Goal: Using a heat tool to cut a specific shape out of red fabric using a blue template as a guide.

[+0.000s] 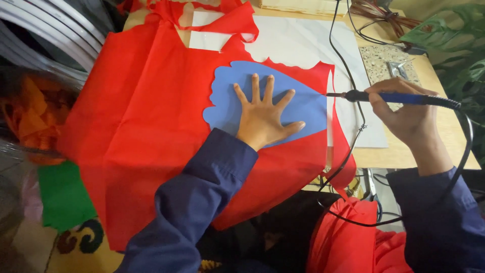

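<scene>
Left hand (263,115) pressed flat, fingers wide, on the blue template (303,106); right hand (404,114) gripped the hot cutter (389,97).
Firm pressure and a steady tip along the template's edge suited the red fabric (146,131).

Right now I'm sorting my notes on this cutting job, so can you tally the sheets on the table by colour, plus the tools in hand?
Red fabric sheet: 1
Blue template, under the left hand: 1
White sheet: 1
Hot cutting pen, held in the right hand: 1
Total: 4
</scene>
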